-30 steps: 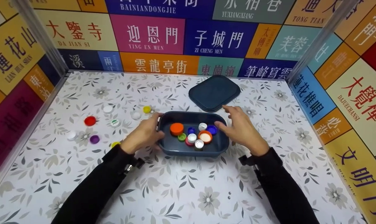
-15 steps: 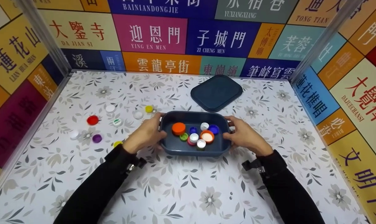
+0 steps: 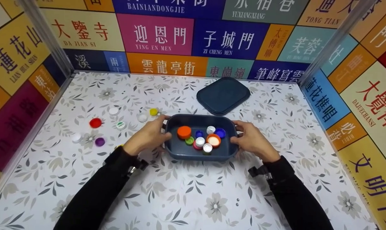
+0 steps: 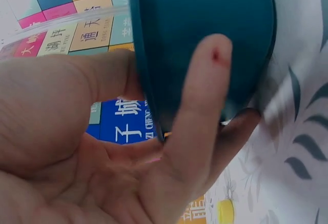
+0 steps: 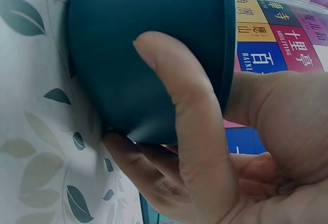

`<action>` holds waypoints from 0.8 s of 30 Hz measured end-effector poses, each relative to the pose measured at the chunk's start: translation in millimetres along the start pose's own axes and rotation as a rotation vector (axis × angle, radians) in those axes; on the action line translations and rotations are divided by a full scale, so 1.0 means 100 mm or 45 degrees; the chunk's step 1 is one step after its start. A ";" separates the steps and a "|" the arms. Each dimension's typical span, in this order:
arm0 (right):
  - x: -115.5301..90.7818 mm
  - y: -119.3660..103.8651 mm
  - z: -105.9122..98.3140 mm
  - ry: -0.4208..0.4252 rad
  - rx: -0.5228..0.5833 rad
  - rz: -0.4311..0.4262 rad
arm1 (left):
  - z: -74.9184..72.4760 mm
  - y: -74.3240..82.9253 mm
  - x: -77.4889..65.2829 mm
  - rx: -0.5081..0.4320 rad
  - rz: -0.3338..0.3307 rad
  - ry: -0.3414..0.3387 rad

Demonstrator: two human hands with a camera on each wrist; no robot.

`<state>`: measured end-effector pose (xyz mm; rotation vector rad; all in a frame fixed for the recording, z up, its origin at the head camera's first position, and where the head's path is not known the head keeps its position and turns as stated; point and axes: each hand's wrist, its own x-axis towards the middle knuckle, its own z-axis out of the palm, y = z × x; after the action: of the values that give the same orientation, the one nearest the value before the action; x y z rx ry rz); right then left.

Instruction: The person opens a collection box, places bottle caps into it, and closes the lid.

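Note:
A dark blue rectangular container [image 3: 180,155] stands mid-table with several bottle caps inside. Among them are an orange cap [image 3: 184,132], a green cap [image 3: 189,140], a blue cap [image 3: 220,133] and a white cap [image 3: 200,141]. My left hand [image 3: 150,135] grips its left end, thumb over the rim and fingers along the outer wall. At the opposite end my right hand [image 3: 253,139] holds it the same way. Both wrist views show fingers pressed against the container's outside wall, with fingertips low near the tablecloth.
Behind the container lies a dark blue lid [image 3: 223,95]. Loose caps are scattered at the left, including a red cap [image 3: 95,123], a purple cap [image 3: 99,141], a white cap [image 3: 76,137] and a yellow cap [image 3: 153,111]. Sign-patterned walls [image 3: 161,35] enclose the back and sides.
My right hand has come down from above the container's right corner and taken hold of its right end. The left hand keeps its grip, and the container has barely shifted.

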<state>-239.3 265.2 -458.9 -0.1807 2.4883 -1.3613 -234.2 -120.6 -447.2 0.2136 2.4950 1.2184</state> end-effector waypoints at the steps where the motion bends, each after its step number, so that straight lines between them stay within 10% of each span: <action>1: 0.00 0.00 0.00 0.002 0.006 0.004 | -0.02 -0.01 0.00 0.009 0.009 0.004; 24: 0.02 0.00 0.00 0.011 -0.007 0.012 | -0.58 -0.30 0.34 0.436 0.234 0.357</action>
<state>-240.8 264.9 -459.3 -0.1644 2.4966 -1.3548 -286.8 -172.1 -446.9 0.3898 2.9801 0.9293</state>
